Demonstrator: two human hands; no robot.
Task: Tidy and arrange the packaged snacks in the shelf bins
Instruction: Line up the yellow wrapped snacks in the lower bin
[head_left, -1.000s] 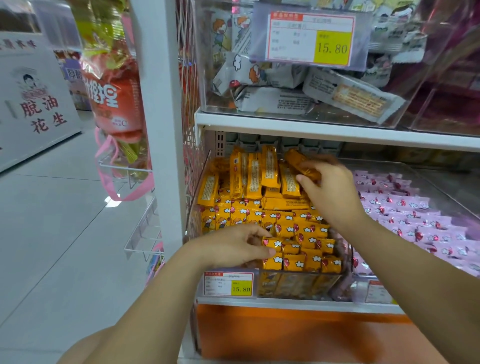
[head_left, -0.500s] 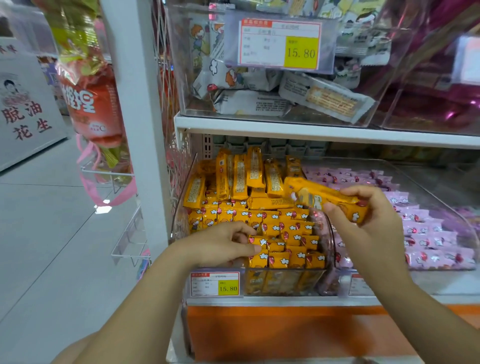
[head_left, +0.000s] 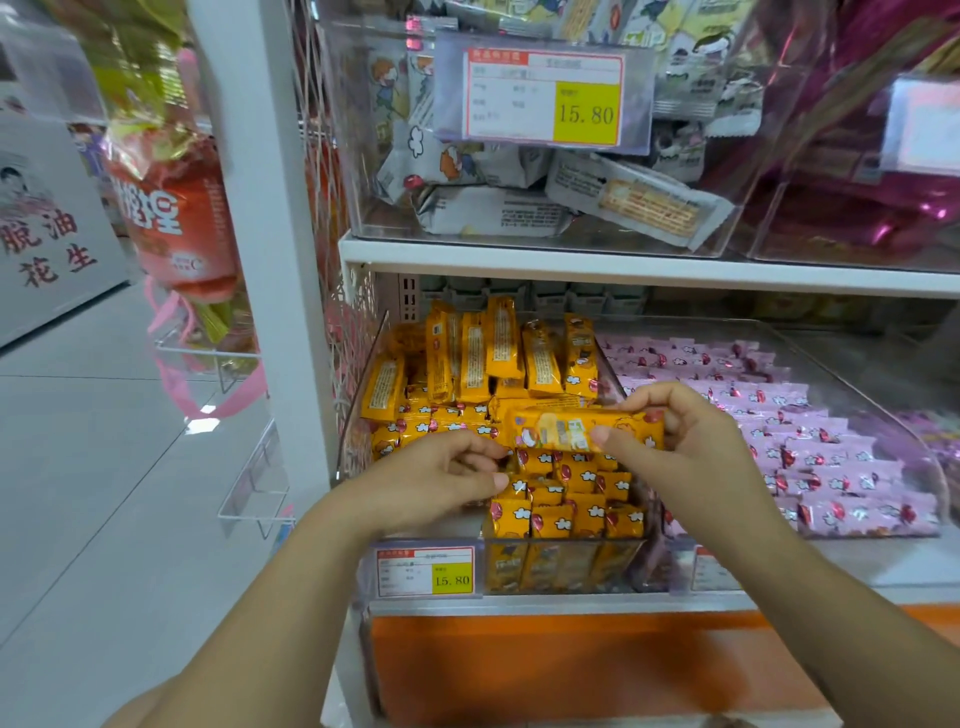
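Head: orange snack pack (head_left: 566, 431) in R pinch grip (head_left: 691, 441); L grip (head_left: 441, 478) unclear; tag (head_left: 426, 571) "15.80"

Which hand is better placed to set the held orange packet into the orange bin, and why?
Right. The right hand pinches the orange packet, held level above the rows in the orange bin. The left hand sits curled by the packet's left end; whether it grips anything is unclear.

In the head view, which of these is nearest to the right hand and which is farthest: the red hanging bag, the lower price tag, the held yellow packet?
1. Yellow packet: held in the right hand.
2. Lower price tag: lower left of it.
3. Red hanging bag: far upper left.
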